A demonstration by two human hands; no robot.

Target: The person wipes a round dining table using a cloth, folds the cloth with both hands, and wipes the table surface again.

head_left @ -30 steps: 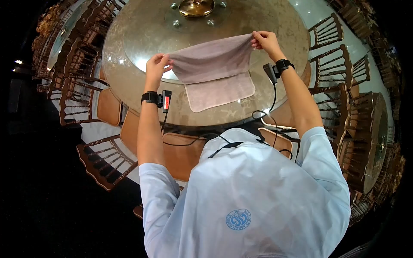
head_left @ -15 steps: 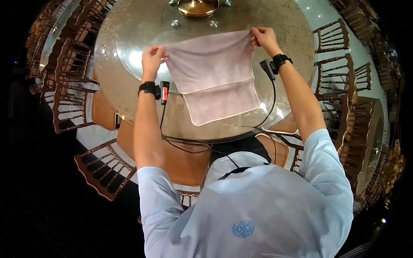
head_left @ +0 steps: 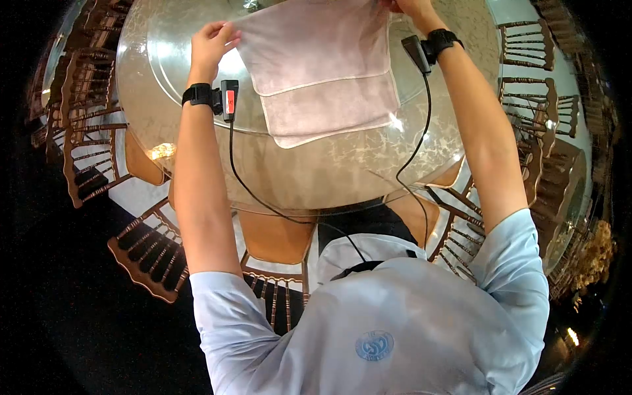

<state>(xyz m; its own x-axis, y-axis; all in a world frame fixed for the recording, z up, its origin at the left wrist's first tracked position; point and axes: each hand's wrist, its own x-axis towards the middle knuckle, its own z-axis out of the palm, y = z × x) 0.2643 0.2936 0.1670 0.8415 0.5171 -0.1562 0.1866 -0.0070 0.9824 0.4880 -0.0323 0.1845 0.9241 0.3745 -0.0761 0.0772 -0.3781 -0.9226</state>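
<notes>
A pale pinkish-grey cloth (head_left: 322,52) is stretched between my hands above the round marbled table (head_left: 316,171). Its lower part is folded, with a light stitched edge, and hangs or lies over the near side of the tabletop. My left hand (head_left: 214,47) pinches the cloth's upper left corner. At the top edge of the view, my right hand (head_left: 407,6) is closed on the upper right corner and is partly cut off. Each wrist wears a black strap with a small device and a cable.
Wooden chairs with spindle backs stand around the table, such as one at the lower left (head_left: 148,253) and one at the upper right (head_left: 526,45). A tan chair seat (head_left: 276,237) is tucked at the near edge. Black cables (head_left: 253,194) run from my wrists to my body.
Both hands and the cloth have moved up in the view. The cloth is spread wider and flatter, and the gold table centrepiece has left the view.
</notes>
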